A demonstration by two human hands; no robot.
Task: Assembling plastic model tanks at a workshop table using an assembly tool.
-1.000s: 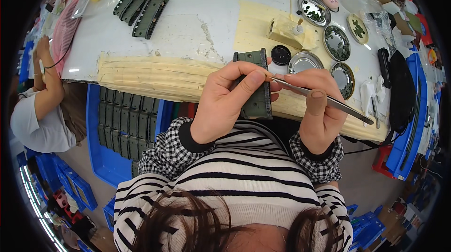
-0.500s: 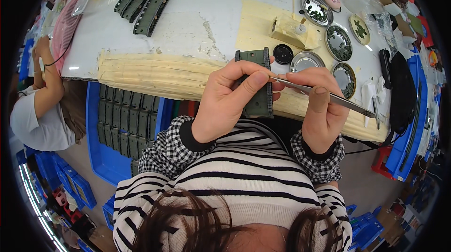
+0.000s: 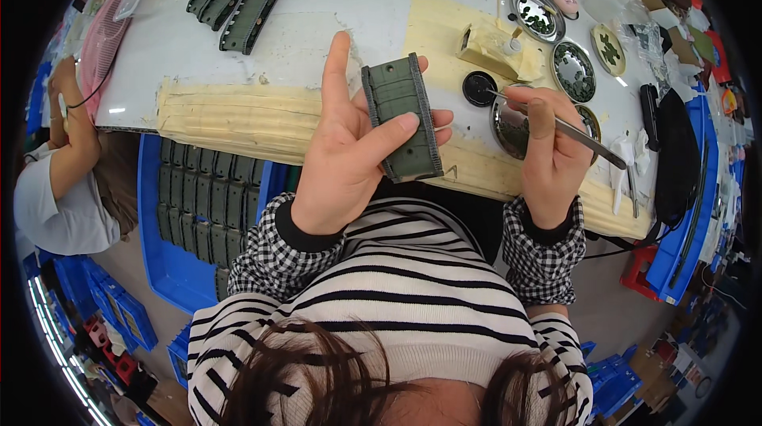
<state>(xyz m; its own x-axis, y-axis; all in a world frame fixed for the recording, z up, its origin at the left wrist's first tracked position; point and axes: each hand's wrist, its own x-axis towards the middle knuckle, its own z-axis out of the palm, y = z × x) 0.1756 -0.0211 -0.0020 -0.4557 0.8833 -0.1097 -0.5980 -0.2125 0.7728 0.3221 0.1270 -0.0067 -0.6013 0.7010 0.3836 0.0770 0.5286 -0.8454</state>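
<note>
A dark green curved panel piece (image 3: 401, 112) with ribbed edges lies in my left hand (image 3: 341, 140), thumb pressed across its face and index finger stretched out beyond it. My right hand (image 3: 552, 152) grips metal tweezers (image 3: 586, 142) between thumb and fingers. Their tip reaches to a small round black dish (image 3: 479, 88); whether it touches the contents cannot be made out. Just beyond the right fingers stand round metal dishes, one (image 3: 573, 71) holding small dark green bits. Part of the nearest metal dish (image 3: 508, 126) is hidden by my right hand.
A blue crate (image 3: 178, 271) of similar green pieces stands below the table at left. More panels (image 3: 252, 18) lie at the back left. A tape-wrapped pad (image 3: 238, 120) lines the table's front edge. Behind the black dish sits a yellowish block (image 3: 496, 49). Another person (image 3: 63, 196) sits at left.
The tweezers have moved away from the green panel to the black dish on the right. My left hand has turned the panel face up and shifted left, its index finger now stretched out.
</note>
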